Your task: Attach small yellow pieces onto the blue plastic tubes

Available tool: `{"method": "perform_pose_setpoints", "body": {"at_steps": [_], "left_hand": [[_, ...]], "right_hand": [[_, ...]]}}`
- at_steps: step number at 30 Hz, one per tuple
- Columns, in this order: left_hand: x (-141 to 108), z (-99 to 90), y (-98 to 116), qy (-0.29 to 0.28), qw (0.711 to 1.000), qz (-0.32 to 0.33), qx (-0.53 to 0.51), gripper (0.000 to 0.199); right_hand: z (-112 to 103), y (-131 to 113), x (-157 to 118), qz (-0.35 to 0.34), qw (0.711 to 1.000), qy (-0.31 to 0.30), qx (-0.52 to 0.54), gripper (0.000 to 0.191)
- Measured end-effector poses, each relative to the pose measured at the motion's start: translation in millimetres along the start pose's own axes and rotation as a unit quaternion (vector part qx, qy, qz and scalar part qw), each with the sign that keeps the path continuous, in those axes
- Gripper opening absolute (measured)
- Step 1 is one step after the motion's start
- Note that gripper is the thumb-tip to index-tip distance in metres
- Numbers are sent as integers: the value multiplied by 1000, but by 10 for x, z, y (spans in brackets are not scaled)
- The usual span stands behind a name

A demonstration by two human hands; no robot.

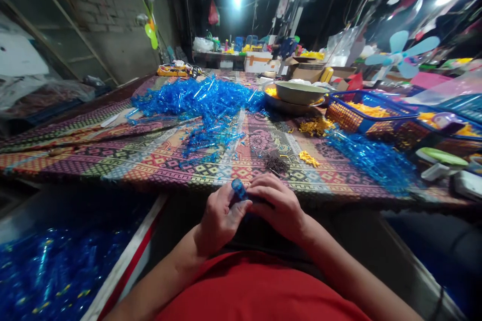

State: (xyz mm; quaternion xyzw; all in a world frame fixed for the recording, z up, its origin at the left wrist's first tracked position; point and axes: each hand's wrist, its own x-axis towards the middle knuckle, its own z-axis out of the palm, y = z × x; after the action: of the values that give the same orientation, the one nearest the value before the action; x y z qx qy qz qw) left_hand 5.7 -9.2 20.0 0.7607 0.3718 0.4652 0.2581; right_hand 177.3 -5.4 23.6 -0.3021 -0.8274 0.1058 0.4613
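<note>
A small translucent blue plastic tube-shaped piece is held at 12 o'clock to the torso, pinched between the curled fingers of the left hand and the closed right hand; the left forearm and right forearm are angled inward, below the edge of a multicoloured woven mat

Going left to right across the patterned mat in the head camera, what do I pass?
Heap of blue plastic pieces, small dark pile, yellow pieces, spread of blue plastic pieces, green lid.
</note>
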Motion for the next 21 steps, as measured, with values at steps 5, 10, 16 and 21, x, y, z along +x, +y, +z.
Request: {"method": "perform_pose_setpoints", "body": {"at_steps": [5,10,16,21], "left_hand": [[57,-54,-20,-18,993,100,64,20],[75,-17,11,-42,985,159,54,33],[38,19,16,-75,979,174,68,22],[-16,-39,-28,-71,975,194,86,16]], "right_hand": [[-146,-95,92,26,999,10,33,34],[-237,-197,208,36,998,11,51,36],[-215,-280,243,-18,1000,11,18,18],[-87,-315,224,-12,999,12,29,13]]}}
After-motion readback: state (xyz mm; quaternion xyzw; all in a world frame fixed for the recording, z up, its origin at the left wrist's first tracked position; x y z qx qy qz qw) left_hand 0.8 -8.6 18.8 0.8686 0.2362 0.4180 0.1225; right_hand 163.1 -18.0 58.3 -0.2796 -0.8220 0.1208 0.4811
